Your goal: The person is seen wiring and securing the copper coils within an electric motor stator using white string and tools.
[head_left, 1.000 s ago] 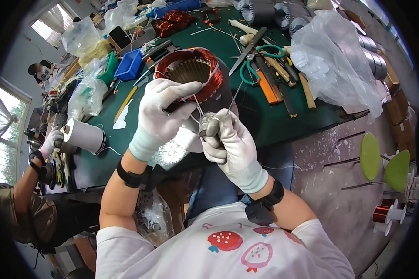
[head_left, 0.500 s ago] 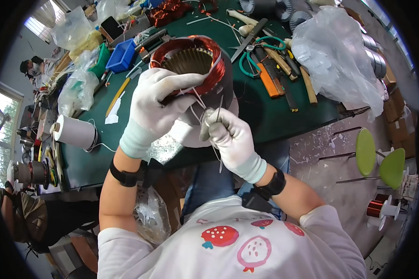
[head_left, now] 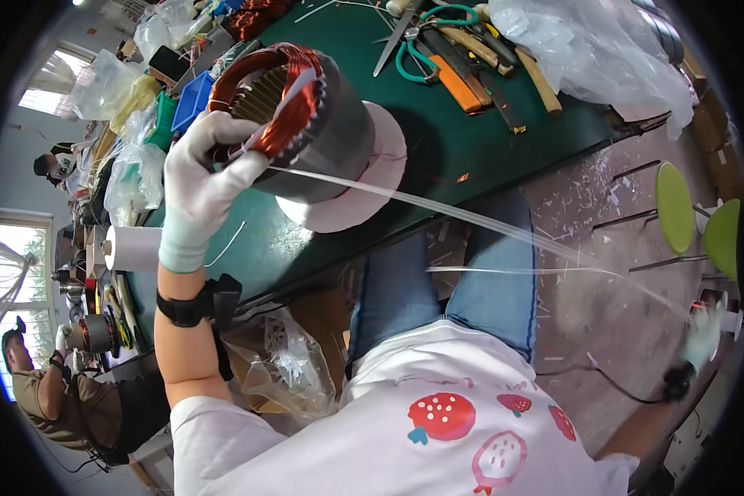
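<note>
A motor stator with a grey cylindrical body (head_left: 339, 145) leans tilted on a round white stand (head_left: 388, 153). Its copper winding (head_left: 293, 120) rings the open end. My left hand (head_left: 202, 178), in a white glove, is closed on the near left of that winding, thumb and fingers pinching its rim. From beside the thumb a white cord (head_left: 405, 197) runs stretched to the far right, over my lap, with a loose tail below it. At its far end is my gloved right hand (head_left: 703, 332), arm extended; motion blurs the fingers, which appear closed on the cord.
Scissors with green handles (head_left: 409, 50), an orange-handled tool (head_left: 455, 83) and wooden sticks lie beyond the stator. A white cord spool (head_left: 132, 248) stands at left. Plastic bags (head_left: 587, 54) cover the far right corner. Green chairs (head_left: 676, 207) stand right; a co-worker (head_left: 66, 388) sits left.
My right hand has swung from the stator out to the far right, drawing the cord long. The stator now tilts and sits farther left in view, with my left hand still on its winding.
</note>
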Demonstrator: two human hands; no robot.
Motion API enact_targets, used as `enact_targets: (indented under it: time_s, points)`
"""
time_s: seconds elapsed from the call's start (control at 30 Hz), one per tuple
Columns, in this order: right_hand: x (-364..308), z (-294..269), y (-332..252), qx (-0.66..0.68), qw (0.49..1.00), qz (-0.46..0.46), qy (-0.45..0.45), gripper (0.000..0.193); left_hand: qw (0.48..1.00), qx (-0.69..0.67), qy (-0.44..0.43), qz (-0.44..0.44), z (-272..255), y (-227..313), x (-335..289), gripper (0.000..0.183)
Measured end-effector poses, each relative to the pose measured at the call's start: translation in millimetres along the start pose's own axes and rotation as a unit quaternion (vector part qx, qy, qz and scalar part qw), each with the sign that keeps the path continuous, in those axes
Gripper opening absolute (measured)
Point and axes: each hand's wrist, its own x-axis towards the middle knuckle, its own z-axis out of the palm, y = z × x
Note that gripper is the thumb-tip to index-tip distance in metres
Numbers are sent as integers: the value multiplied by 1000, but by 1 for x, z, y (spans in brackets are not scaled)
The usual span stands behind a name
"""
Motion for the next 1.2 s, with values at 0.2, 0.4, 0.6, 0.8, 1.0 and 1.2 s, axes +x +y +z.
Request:
enact_targets:
  time_s: [0.2, 0.4, 0.6, 0.8, 1.0, 1.2]
  points:
    - [47, 115, 90, -128, 922, -100, 351, 39, 1000, -3, 24, 12, 21, 15, 0, 25]
    - [167, 430, 200, -243, 925, 285, -62, 41, 949, 253, 84, 165, 28, 0, -19, 34]
    - [185, 504, 256, -211, 858, 314, -347, 24, 954, 216, 103, 179, 32, 8, -7, 34]
    - [190, 528, 236, -87, 892, 377, -235, 27, 948, 226, 120, 187, 34, 7, -12, 37]
    - [214, 534, 255, 31, 910, 337, -240, 33, 997, 39, -32, 51, 2, 24, 10, 36]
    - [226, 530, 262, -370, 896, 99, -227, 36, 879, 297, -336, 162, -24, 32, 86, 31]
